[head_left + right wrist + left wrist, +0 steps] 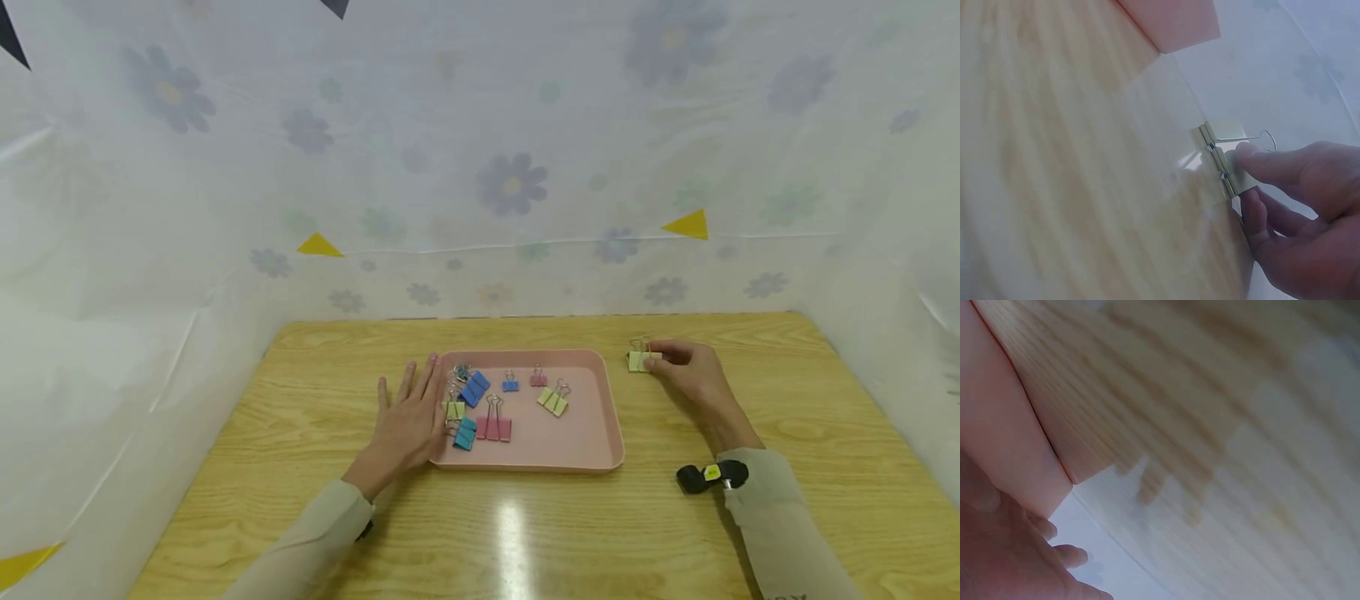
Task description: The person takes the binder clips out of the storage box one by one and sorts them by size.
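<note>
A pale yellow binder clip (1235,153) is pinched between the thumb and fingers of my right hand (693,375), its spine low over the wooden table to the right of the tray. My left hand (408,427) lies with straight fingers along the left side of the pink tray (612,417). Inside the tray, mostly at the left, are a large blue clip (475,388), a teal clip (465,434), a pink clip (494,428) and a yellow-green clip (454,410). Another yellow clip (553,402) lies farther right, near a small blue clip (510,385) and a small pink clip (538,379).
The wood-grain table (570,533) carries the tray near its middle. White flower-patterned sheeting (450,167) rises behind the table and on both sides. A black strap device (712,475) sits at the right wrist.
</note>
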`<state>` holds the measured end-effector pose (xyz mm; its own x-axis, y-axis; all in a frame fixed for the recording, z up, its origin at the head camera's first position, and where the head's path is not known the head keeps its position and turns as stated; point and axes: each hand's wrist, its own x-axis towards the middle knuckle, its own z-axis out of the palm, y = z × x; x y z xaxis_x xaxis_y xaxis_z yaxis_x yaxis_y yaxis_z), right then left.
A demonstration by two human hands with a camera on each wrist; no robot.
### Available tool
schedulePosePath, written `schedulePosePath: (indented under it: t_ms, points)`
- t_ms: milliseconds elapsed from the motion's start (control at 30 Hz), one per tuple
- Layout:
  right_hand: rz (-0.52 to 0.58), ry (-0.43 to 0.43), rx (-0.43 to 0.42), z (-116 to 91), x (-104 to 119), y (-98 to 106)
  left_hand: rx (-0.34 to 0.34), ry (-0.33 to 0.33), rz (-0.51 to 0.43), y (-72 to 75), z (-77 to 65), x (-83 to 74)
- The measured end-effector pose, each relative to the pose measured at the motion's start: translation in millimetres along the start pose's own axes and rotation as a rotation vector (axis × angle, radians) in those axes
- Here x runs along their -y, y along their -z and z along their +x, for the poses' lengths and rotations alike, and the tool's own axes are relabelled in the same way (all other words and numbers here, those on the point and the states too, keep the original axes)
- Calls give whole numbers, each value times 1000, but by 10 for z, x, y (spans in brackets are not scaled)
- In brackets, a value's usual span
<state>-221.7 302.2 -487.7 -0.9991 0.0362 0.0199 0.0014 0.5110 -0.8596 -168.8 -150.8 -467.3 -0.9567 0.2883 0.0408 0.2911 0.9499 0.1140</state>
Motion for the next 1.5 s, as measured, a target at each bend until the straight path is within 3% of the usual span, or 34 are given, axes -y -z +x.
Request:
schedulePosePath:
  t_ms: [100, 200, 300, 433, 633, 933, 1500]
  points:
    - [65, -23, 23, -25, 13, 24, -3, -3, 1, 0, -5, 0]
    - [93, 15, 29, -50, 44, 74, -4, -5, 4, 0, -9, 1]
    - [89, 93, -13, -59, 68, 122, -10, -6, 4, 1, -11, 2]
    - [118, 126, -86, -79, 98, 155, -12, -5, 4, 2, -8, 2]
    - [145, 169, -85, -171, 233, 158, -4, 2, 3, -4, 0, -2]
    - [174, 229, 0, -359, 445, 12, -20, -1, 9, -21, -5, 6]
    - [189, 263, 102, -422, 698, -394, -17, -2, -1, -6, -14, 4]
